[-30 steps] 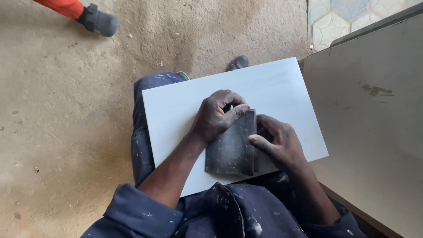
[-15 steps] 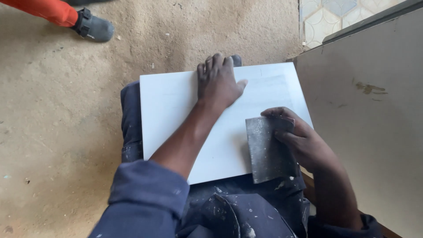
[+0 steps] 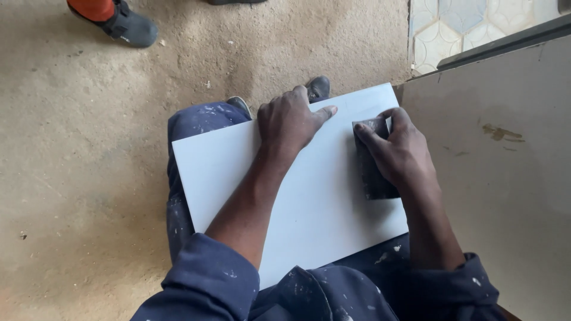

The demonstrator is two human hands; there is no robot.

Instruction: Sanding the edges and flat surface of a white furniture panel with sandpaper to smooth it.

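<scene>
We have a white rectangular panel [image 3: 321,208] lying flat across our lap, tilted a little so its far right corner points toward the doorway. On the panel's right part sits a dark grey sheet of sandpaper [image 3: 372,169], and our right hand [image 3: 401,156] is closed on it, fingers curled over its far end and pressing it down against the white face. Our left hand [image 3: 290,122] lies open and flat on the panel's far edge, fingers spread and holding nothing, steadying the piece.

As far as we can judge, the rubbing is under way near the panel's far right corner. The surface looks evenly white and smooth all over, so we cannot tell which areas have been worked and which remain.

Under the panel are our legs in paint-flecked blue work trousers [image 3: 190,128], and just beyond its far edge a dark shoe toe [image 3: 319,88] shows. Right of the panel stands a large beige board [image 3: 505,178] with a brownish smear. Left of and beyond the panel spreads the sandy floor [image 3: 77,166], where another person's grey shoe [image 3: 131,27] and orange trouser leg [image 3: 92,8] appear, well apart. Beyond the panel's far right corner lies patterned tiling [image 3: 458,27].
</scene>
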